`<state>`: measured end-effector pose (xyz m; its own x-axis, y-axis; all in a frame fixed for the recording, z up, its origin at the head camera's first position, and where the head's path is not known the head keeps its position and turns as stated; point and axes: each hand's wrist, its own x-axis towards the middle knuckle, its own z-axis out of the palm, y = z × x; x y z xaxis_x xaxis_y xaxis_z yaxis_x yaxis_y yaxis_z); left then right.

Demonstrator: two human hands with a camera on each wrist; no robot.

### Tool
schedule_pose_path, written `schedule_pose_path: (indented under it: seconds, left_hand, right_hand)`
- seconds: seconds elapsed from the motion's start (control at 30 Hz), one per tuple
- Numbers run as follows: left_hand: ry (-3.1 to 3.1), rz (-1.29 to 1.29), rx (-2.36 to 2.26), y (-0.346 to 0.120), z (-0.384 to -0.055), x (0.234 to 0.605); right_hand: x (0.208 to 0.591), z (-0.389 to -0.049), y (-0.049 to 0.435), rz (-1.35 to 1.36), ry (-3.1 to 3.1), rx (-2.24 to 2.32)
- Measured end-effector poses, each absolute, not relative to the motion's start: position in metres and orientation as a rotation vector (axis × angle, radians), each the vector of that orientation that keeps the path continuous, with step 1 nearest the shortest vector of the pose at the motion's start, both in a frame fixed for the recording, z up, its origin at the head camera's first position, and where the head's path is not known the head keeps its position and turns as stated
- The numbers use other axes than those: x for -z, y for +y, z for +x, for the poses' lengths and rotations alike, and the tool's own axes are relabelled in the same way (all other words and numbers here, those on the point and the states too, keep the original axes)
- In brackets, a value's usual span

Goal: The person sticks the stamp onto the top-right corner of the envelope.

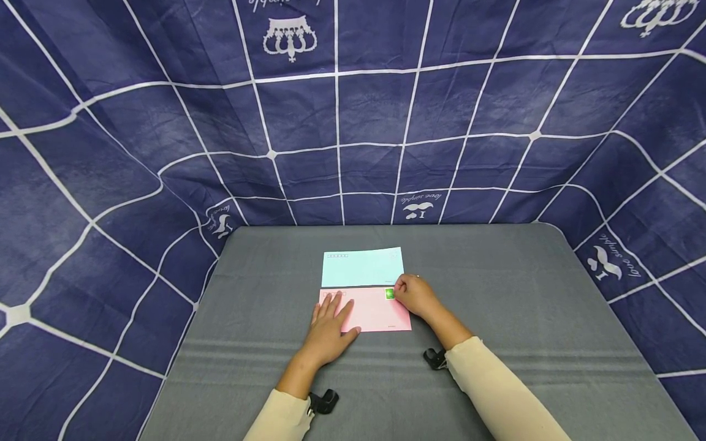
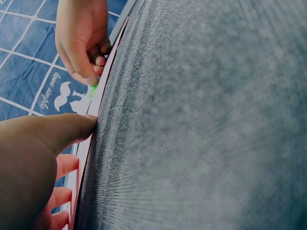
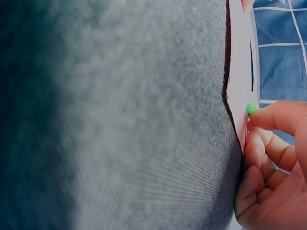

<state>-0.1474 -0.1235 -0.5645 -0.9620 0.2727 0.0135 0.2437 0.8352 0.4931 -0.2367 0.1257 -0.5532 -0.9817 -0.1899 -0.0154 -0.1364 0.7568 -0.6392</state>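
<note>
A pink envelope (image 1: pixel 371 315) lies on the grey cloth with its postcode boxes at upper left. My left hand (image 1: pixel 325 339) rests on its left part, fingers spread and the thumb near its lower edge. At the envelope's upper right corner is a small green stamp (image 1: pixel 390 294) with a pale border. My right hand (image 1: pixel 416 295) pinches the stamp's right edge between thumb and forefinger, the other fingers curled. In the right wrist view the thumb tip meets the green stamp (image 3: pixel 252 106); how firmly the stamp touches the paper cannot be told.
A light blue envelope (image 1: pixel 361 268) lies just beyond the pink one, their long edges close together. Grey cloth (image 1: pixel 496 288) covers the table. A navy curtain (image 1: pixel 375 110) with white lines hangs at the back and both sides. Black wrist cameras (image 1: pixel 324 402) sit under both cuffs.
</note>
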Motion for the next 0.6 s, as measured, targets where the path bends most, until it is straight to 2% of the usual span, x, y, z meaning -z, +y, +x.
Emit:
schedule_pose_path:
  seconds: [0.4,0.6]
  left_hand:
    - [2.968,0.423,-0.779,-0.1229,-0.1479,0.5659]
    - [2.967,0.427,-0.793,-0.123,-0.1482,0.5652]
  right_hand:
    - [0.5535,-0.2348,0.1258,-0.245,2.876,1.05]
    - [0.5557,-0.2348,0.1329,-0.394,2.826,1.124]
